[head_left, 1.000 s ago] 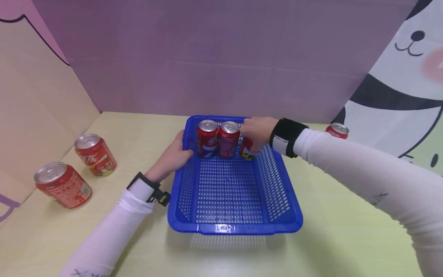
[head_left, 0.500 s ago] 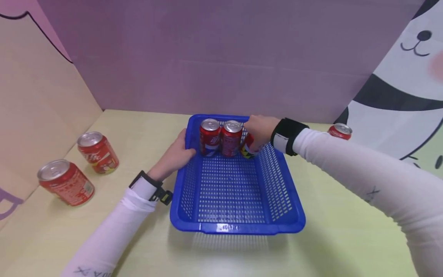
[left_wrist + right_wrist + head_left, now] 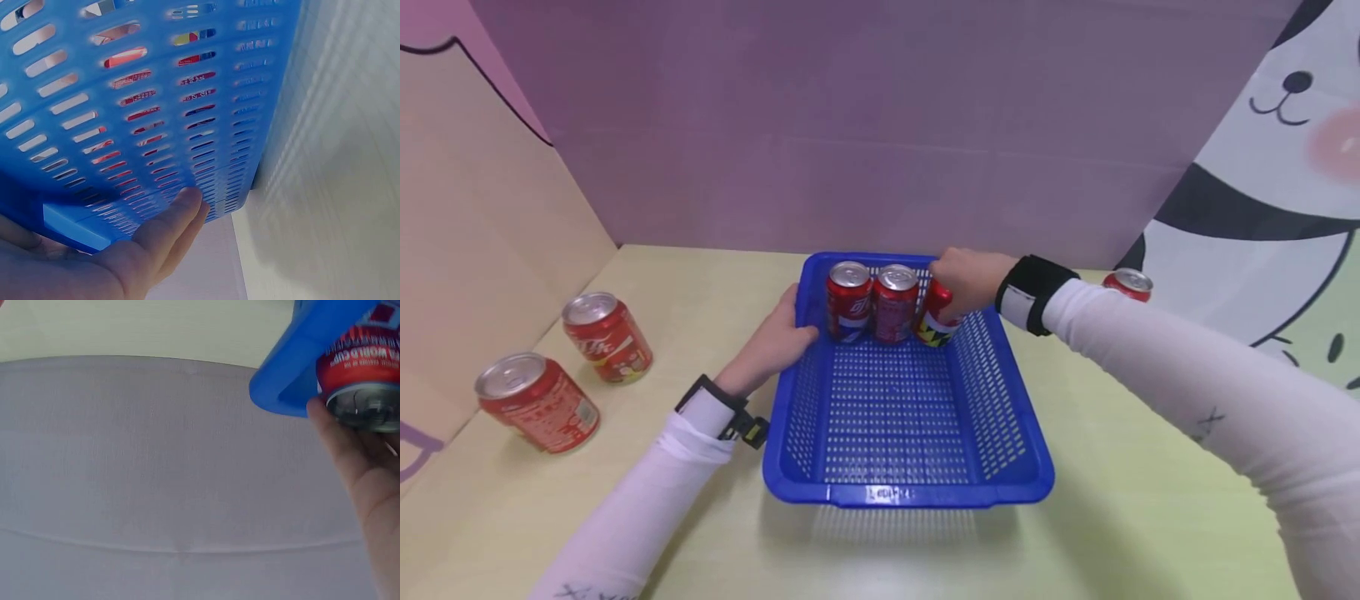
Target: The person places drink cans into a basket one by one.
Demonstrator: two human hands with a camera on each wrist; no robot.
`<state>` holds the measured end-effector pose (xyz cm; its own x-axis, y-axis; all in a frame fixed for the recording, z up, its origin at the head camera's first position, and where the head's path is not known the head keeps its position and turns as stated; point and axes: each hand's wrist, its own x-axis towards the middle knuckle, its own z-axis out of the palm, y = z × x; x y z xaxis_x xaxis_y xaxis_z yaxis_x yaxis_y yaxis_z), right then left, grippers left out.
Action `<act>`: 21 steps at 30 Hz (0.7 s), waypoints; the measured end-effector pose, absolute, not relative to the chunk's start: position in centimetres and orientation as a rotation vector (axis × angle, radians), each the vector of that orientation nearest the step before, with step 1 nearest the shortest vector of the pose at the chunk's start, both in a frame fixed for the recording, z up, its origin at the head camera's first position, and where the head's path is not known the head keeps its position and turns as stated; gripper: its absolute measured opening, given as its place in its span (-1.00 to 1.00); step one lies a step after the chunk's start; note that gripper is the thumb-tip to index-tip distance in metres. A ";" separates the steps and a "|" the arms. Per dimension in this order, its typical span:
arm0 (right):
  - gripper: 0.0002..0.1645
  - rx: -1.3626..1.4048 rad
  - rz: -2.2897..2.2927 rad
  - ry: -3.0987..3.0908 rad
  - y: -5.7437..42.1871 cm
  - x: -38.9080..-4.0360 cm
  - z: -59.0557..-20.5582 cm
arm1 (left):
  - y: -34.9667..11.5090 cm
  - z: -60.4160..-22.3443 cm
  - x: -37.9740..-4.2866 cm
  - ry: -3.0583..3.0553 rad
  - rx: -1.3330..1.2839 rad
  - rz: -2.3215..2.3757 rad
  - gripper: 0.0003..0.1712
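A blue plastic basket [image 3: 910,497] with slotted walls stands on the table. My left hand [image 3: 773,340] grips its left rim, thumb over the edge; in the left wrist view the fingers [image 3: 165,231] lie along the outer wall. At the basket's back right corner my right hand [image 3: 972,279] holds a red soda can [image 3: 936,323] with a yellow and black patterned base, its top partly covered by the hand. Two more red cans, a left one [image 3: 849,304] and a middle one [image 3: 895,307], stand upright beside it along the back wall.
Two red cans, a rear one [image 3: 607,337] and a nearer one [image 3: 540,403], stand on the table [image 3: 685,292] to the left. Another can [image 3: 1129,284] shows behind the right forearm. A purple-grey panel [image 3: 865,167] rises behind the basket.
The right hand has shifted slightly right and up on its can, leaving more of the can's red side in sight. The left hand keeps its place on the rim.
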<state>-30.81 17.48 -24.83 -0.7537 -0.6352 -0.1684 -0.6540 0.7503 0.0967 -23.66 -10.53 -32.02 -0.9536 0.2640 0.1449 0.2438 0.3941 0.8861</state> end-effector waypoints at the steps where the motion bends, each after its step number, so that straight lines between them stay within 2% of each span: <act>1: -0.52 -1.035 0.210 2.812 17.4 -30.8 -24.8 | -10.5 -32.1 -23.7 2.604 0.476 1.659 -0.21; 6: -0.54 -1.028 0.198 2.814 17.2 -30.8 -24.7 | -10.5 -32.4 -23.9 2.589 0.500 1.681 -0.22; 18: -0.35 -1.028 0.232 2.859 16.6 -30.4 -24.9 | -10.6 -32.1 -23.7 2.601 0.475 1.641 -0.18; 21: -0.19 -0.989 0.183 2.854 17.1 -30.3 -24.5 | -10.5 -32.1 -23.6 2.602 0.483 1.640 -0.20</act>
